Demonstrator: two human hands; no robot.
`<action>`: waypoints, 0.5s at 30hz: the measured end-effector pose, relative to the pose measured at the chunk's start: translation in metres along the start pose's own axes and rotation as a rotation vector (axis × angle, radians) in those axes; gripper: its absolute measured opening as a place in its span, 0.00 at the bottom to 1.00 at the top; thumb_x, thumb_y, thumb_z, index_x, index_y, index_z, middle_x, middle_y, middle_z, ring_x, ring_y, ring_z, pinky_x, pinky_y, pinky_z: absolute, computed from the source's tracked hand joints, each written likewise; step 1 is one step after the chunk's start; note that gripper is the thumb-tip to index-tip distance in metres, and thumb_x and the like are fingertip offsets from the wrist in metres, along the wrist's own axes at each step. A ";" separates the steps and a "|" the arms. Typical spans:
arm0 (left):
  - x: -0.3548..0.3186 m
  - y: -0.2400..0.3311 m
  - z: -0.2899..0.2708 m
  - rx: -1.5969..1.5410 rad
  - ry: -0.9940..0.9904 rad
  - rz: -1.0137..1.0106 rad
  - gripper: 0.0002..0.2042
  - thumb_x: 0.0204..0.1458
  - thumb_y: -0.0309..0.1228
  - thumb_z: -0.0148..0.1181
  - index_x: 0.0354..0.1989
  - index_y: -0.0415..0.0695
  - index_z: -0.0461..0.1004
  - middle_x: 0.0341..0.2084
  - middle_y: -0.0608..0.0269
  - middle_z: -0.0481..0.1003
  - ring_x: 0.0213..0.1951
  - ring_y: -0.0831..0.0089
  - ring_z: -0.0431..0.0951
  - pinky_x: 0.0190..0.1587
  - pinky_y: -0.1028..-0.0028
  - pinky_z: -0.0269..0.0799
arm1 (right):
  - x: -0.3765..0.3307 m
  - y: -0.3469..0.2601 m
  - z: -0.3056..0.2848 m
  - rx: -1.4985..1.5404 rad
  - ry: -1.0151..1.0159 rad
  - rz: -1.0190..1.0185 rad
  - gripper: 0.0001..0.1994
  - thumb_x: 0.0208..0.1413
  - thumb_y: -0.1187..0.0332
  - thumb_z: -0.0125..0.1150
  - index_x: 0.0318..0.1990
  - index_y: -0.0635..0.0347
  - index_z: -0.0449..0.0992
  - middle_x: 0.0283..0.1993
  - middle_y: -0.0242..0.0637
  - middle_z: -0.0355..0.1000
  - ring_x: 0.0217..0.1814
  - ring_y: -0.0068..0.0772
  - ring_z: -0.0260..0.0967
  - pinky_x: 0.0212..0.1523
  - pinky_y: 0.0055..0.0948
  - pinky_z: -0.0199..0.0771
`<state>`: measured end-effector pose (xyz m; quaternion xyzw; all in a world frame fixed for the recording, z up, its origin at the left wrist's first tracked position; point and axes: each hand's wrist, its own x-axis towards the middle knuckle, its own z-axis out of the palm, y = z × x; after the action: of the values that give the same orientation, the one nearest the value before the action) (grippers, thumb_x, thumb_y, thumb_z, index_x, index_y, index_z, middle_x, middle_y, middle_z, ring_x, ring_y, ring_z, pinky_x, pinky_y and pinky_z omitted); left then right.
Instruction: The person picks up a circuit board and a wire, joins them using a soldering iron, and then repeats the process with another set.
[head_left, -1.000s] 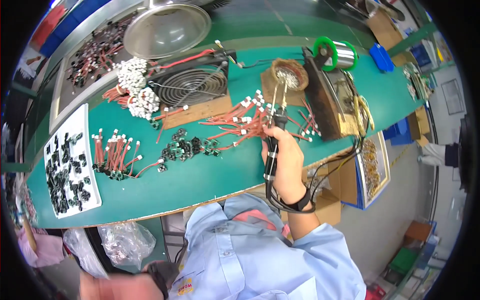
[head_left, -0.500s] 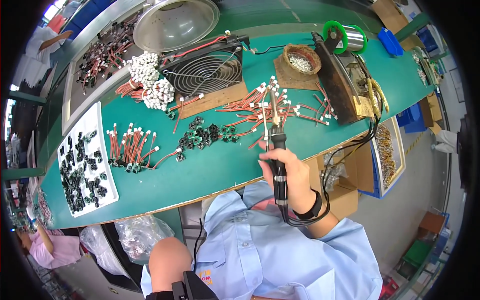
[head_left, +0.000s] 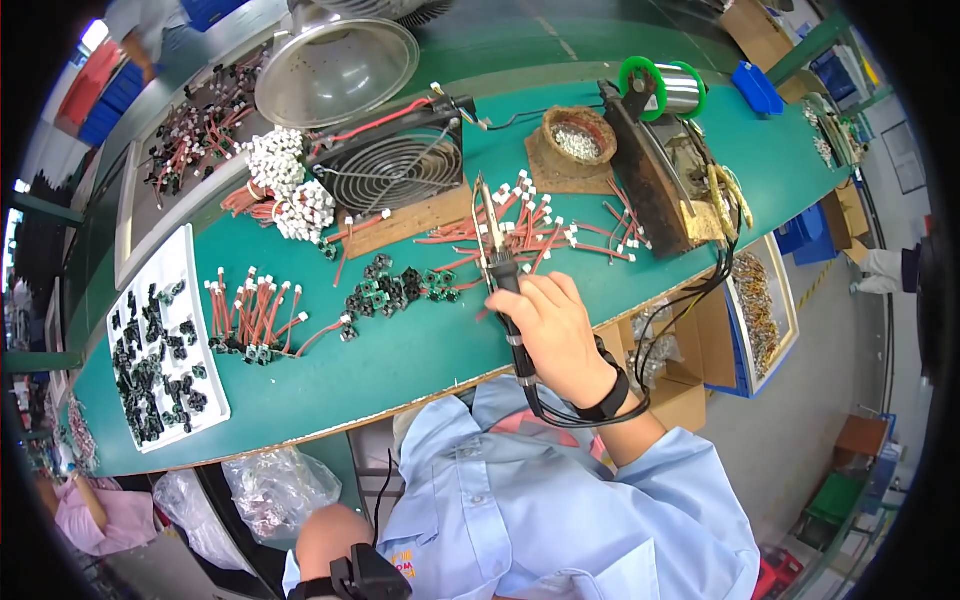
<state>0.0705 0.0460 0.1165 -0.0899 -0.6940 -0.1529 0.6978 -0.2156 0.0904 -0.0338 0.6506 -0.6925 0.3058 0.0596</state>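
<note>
So the soldering iron [head_left: 497, 262] sits just right of the frame's centre, gripped in the right hand [head_left: 553, 335], fingers wrapped tight round its black handle, tip pointing up-frame. The tip hangs over a scattered pile of red wires with white connectors [head_left: 540, 225] on the green table [head_left: 400, 360]; can't tell if it actually touches any. The cord runs back past a black wristband [head_left: 606, 395].

Just left of the iron there's a little cluster of small black parts [head_left: 395, 290], then a bundle of red leads [head_left: 255, 310] further left, and a white tray of black parts [head_left: 160, 350] at the far left. Up-frame from the hand: a black fan with a wire grille [head_left: 395, 165] and a shiny metal bowl [head_left: 335, 55]. Upper right has a brown dish [head_left: 578, 135] and a green solder spool [head_left: 660, 85].

Left hand isn't visible anywhere.
</note>
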 end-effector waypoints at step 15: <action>-0.091 -0.084 0.072 0.226 -0.887 -0.532 0.11 0.39 0.23 0.60 0.35 0.41 0.73 0.32 0.62 0.72 0.34 0.68 0.73 0.34 0.72 0.66 | -0.007 -0.036 -0.039 0.800 -0.197 0.163 0.21 0.44 0.82 0.62 0.45 0.58 0.62 0.30 0.36 0.70 0.32 0.34 0.72 0.33 0.29 0.71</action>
<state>-0.0249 0.0001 0.0198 0.1091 -0.9336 -0.1963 0.2793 -0.1932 0.1174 0.0066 0.5918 -0.5708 0.4906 -0.2884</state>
